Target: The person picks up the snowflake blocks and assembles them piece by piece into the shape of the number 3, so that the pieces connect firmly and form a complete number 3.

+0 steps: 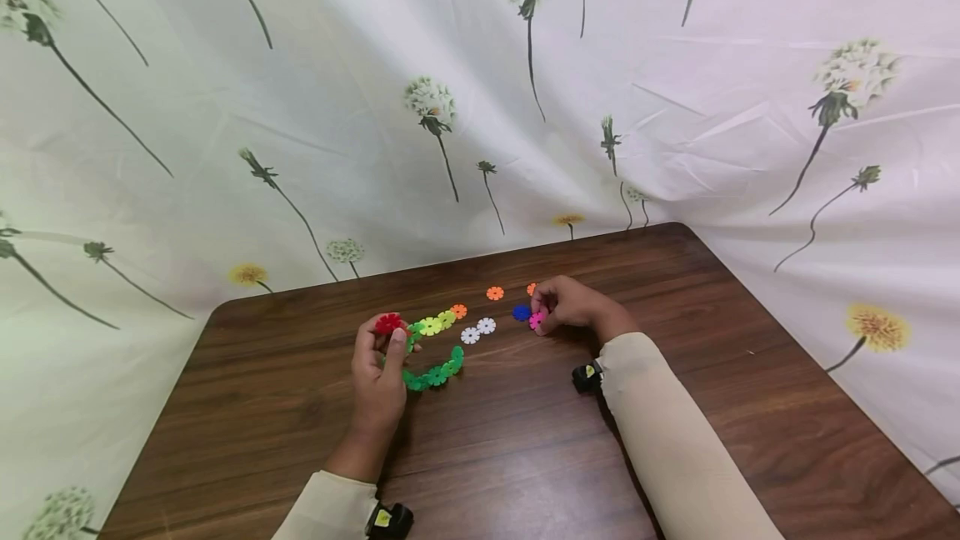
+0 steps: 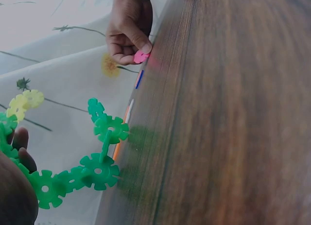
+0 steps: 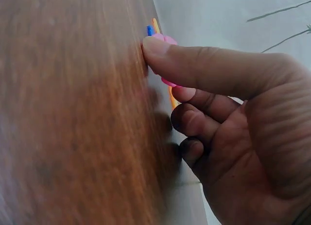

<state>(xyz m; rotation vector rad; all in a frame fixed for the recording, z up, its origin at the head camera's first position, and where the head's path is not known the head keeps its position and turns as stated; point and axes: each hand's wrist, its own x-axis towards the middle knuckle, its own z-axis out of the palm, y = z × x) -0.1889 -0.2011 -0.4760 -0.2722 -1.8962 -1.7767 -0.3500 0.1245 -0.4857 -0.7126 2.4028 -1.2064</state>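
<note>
My left hand (image 1: 378, 373) grips a curved chain of interlocked flower-shaped plastic discs. Its green discs (image 1: 437, 376) hang in a loop close over the table, yellow discs (image 1: 431, 326) form the far end, and a red disc (image 1: 388, 323) shows at the thumb and fingertips. Part of the chain is hidden behind the hand. At the right, my right hand (image 1: 576, 305) pinches a pink flower disc (image 1: 536, 321) between thumb and fingertips, at the tabletop. In the right wrist view the thumb (image 3: 204, 64) covers much of that pink disc (image 3: 170, 81).
A blue disc (image 1: 521, 312) lies just left of the pink one. Two white discs (image 1: 478, 330) lie side by side between the hands. Behind them are orange discs (image 1: 495, 293), one partly hidden by the right hand. A flower-patterned cloth (image 1: 465, 107) hangs behind the wooden table (image 1: 525, 457).
</note>
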